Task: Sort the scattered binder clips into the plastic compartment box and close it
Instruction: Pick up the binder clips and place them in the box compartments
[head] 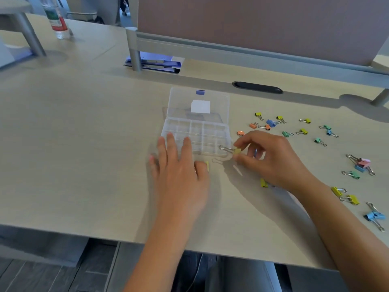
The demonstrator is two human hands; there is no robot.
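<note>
Binder clips (303, 131) scattered over right half of pale bench (84, 144), in yellow, blue, orange, green and pink; loose cluster just right of compartment box (195, 133), further ones lower right toward bench edge, among them pink and blue pair (362, 164) lying together and blue pair (375, 217) nearest the edge. Compartment box clear plastic, lid (199, 104) flipped open and lying flat behind the tray, white label on lid, blue latch tab (200, 92) at far edge. Tray compartments look empty, though clear walls make this hard to confirm. Left hand (181, 171) laid flat with fingers spread, fingertips over near-left corner of tray, palm on bench; small yellow clip (207, 166) just beside its thumb, contact not resolvable. Right hand (271, 159) pinching yellow binder clip (236, 151) between thumb and forefinger, wire handles pointing left over near-right corner of tray; remaining fingers curled. Another yellow clip (263, 183) on bench, partly hidden under right wrist. Orange clip (240, 133) just beyond right-hand knuckles. Water bottle (55, 17) upright at far left, well apart from the box. Blue folders (153, 63) flat under divider panel (252, 24). Dark cable slot (257, 87) behind box.
</note>
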